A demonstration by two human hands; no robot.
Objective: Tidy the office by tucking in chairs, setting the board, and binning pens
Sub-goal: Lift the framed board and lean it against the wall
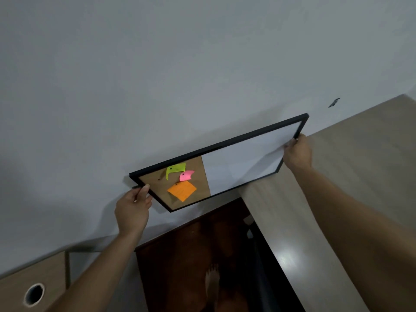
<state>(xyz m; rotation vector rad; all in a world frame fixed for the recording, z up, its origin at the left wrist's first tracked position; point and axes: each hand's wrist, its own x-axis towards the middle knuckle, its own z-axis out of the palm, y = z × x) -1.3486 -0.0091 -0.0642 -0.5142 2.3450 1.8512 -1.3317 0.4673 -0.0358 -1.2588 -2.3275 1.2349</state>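
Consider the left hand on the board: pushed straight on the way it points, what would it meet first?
The board, whose frame the left hand grips; just behind it likely the wall, though depth is unclear.

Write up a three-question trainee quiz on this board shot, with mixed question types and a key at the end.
1. True or false: the left hand and the right hand each grip the frame of the board.
2. How many sticky notes sit on the cork half? A two; B three; C five.
3. Fill in: the white half lies on the side of the ___ hand.

Key: 1 true; 2 B; 3 right.
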